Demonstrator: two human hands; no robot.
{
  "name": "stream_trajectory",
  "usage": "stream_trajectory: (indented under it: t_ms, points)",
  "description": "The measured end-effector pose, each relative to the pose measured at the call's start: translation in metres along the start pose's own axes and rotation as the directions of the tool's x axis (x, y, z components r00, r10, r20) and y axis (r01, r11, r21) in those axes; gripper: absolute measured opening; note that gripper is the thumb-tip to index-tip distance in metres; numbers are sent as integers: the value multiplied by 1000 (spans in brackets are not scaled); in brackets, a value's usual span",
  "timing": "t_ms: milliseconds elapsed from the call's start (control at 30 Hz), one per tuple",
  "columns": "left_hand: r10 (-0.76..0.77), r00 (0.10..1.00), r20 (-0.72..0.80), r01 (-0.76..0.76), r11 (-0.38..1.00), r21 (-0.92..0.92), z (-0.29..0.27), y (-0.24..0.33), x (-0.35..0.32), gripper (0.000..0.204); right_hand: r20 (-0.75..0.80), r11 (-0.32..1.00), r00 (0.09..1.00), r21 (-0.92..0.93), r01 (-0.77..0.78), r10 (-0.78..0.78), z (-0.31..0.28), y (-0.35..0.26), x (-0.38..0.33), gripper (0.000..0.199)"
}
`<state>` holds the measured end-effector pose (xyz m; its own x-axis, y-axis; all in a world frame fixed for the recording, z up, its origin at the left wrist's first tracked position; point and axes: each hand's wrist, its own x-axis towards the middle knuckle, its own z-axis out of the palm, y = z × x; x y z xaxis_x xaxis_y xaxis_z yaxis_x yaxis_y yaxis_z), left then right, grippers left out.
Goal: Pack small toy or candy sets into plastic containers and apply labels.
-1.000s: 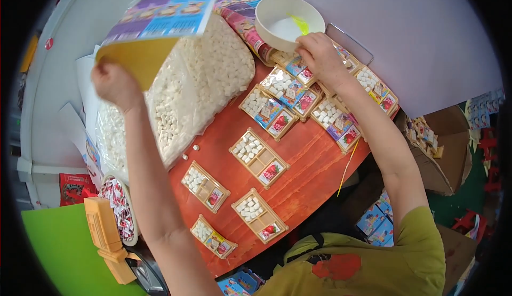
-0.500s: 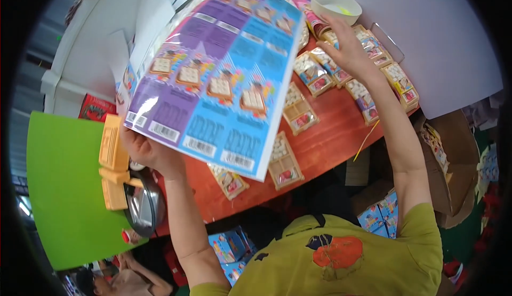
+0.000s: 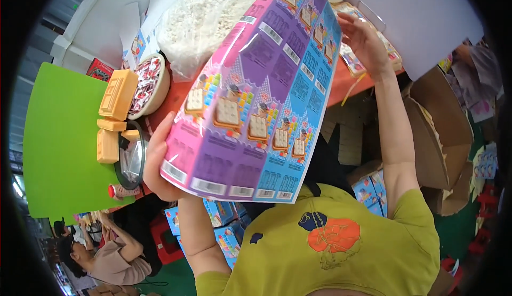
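A large glossy printed sheet [image 3: 250,99] in pink, purple and blue, with rows of pictures and barcodes, is raised over the table and curves along its length. My left hand [image 3: 160,163] grips its lower left edge, fingers mostly behind it. By the upper right edge is my right hand [image 3: 362,40], fingers apart and slightly curled; whether they touch the sheet I cannot tell. Part of the wooden trays [image 3: 349,59] with small packed pieces shows below this hand; the sheet hides the others.
Behind the sheet lies a clear bag of white pieces [image 3: 197,24]. On the left stand a bowl of small packets [image 3: 149,85], orange plastic containers [image 3: 118,96] and a green board [image 3: 58,147]. A cardboard box [image 3: 437,131] is at right; another person [image 3: 109,253] sits at lower left.
The sheet has swung right and nearer to me, showing its pink side and uncovering the bag and bowl. My right hand, earlier over the trays, is now beside the sheet's edge.
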<state>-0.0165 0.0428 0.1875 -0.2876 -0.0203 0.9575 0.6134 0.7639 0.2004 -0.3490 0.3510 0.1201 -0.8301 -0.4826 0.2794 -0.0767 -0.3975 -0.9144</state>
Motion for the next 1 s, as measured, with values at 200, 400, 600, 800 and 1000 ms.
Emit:
stream_trajectory:
  t_ms: [200,400,600,800,1000]
  points:
    - [167,926,338,-255,938,236,-5,65,-26,27,279,968,960,-231,103,-35,-31,-33,-36,77]
    - [439,657,613,-652,739,170,19,103,-26,24,68,999,998,-45,-1,4,-50,-71,-104,48]
    - [699,440,563,-821,567,-62,68,118,-45,21,-67,831,988,-534,-153,139,-114,-100,-165,43]
    - [632,344,695,-707,661,-251,119,131,-98,29,-34,892,994,-438,-111,106,-143,-159,-202,44]
    - [169,633,755,112,945,-306,184,104,-129,52,246,749,944,-662,-2,220,-93,-217,-210,32]
